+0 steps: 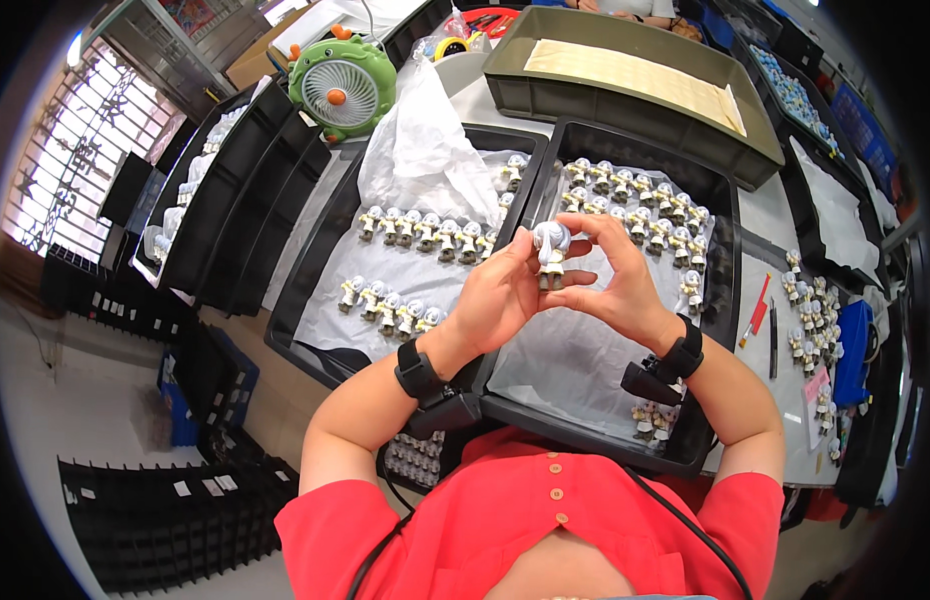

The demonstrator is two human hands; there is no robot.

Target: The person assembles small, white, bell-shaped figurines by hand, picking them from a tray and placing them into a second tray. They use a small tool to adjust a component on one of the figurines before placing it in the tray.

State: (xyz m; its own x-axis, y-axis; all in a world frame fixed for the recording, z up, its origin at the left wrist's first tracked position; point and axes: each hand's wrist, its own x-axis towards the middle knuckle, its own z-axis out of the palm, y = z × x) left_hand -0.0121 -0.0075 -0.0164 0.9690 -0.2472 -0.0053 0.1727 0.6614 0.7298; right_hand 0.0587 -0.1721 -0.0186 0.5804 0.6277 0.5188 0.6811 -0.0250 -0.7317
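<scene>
A small figurine [552,245] with silvery-white hair and a pale outfit is held upright between my two hands, above the black trays. My left hand [493,300] closes on its left side with thumb and fingers. Curled round the other side, my right hand [625,285] grips it with the fingertips at head and base. Below lie two paper-lined black trays: the left tray [285,325] holds rows of similar figurines [425,232], and the right tray [725,300] has more figurines [645,200] at its far end and a few near its front edge.
A green fan [342,85] stands behind the left tray beside crumpled white paper [425,150]. An olive bin [625,100] sits at the back. On the right are a red tool [757,305], a black pen-like tool [773,340] and clustered figurines [813,310]. A person [625,8] is at the far side.
</scene>
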